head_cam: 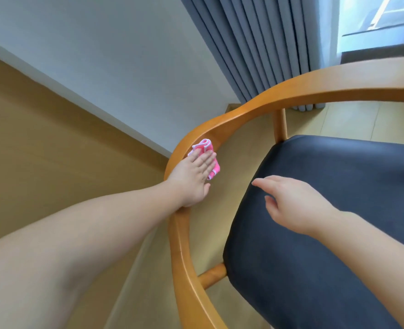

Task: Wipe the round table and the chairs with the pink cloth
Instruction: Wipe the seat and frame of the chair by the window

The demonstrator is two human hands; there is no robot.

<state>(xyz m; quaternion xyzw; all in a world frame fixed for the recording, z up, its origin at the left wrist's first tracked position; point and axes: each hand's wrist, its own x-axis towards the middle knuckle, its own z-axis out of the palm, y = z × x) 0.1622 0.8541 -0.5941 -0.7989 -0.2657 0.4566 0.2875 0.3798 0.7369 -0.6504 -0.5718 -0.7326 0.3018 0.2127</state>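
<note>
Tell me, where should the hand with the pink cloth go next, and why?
Probably slide on along the rail toward the curtain. The left hand presses the folded pink cloth flat on the bend of the curved wooden armrest rail of the chair, and a long stretch of rail runs on ahead of it. The right hand hovers open above the dark padded seat, holding nothing.

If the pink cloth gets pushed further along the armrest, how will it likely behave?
The pink cloth looks soft and folded, so it probably drapes over the wooden armrest. Under the left hand, whose flat fingers press it, it likely slides easily on glossy wood. It may bunch or unfold.
</note>
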